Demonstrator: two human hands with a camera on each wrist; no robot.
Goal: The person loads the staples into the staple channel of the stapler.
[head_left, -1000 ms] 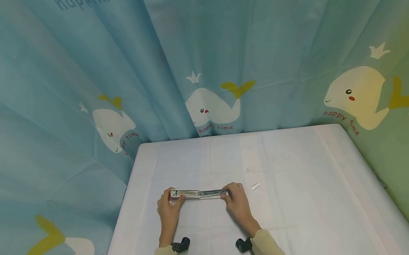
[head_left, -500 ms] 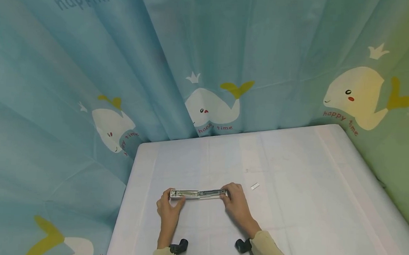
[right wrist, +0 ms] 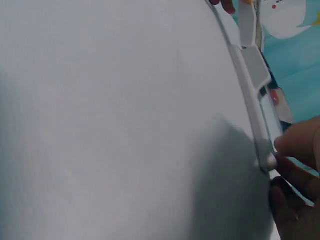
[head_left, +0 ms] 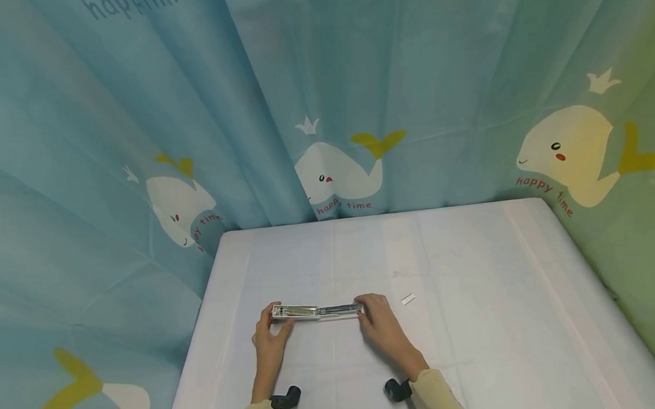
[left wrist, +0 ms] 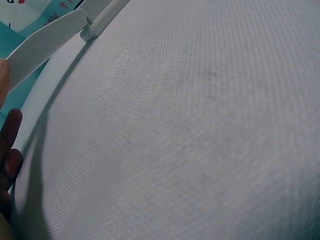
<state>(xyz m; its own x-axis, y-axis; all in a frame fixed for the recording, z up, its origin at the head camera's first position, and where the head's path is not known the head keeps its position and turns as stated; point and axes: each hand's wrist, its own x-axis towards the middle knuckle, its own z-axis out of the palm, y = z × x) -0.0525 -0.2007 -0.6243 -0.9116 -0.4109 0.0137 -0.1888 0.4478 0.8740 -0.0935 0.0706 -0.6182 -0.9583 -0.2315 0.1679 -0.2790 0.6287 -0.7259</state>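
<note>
A white stapler (head_left: 318, 313) is folded out into one long bar, its metal insides facing up, with a bend at the middle. My left hand (head_left: 269, 345) grips its left end between thumb and fingers. At the opposite end, my right hand (head_left: 385, 330) pinches the tip. In the left wrist view the stapler's white arm (left wrist: 47, 42) slants up from the tablecloth beside my fingers. The right wrist view shows the stapler's side (right wrist: 245, 70) and my right fingers (right wrist: 300, 145) at its end. A small pale strip (head_left: 408, 299) lies right of my right hand.
A pale striped cloth covers the table (head_left: 494, 285). Blue-green curtains (head_left: 447, 112) with whale prints hang along its back and sides. Black wrist cameras (head_left: 286, 399) sit at both wrists.
My left thumb has slid slightly down off the stapler's front side. The right wrist and forearm have shifted a little to the right. The stapler stays nearly in place.
</note>
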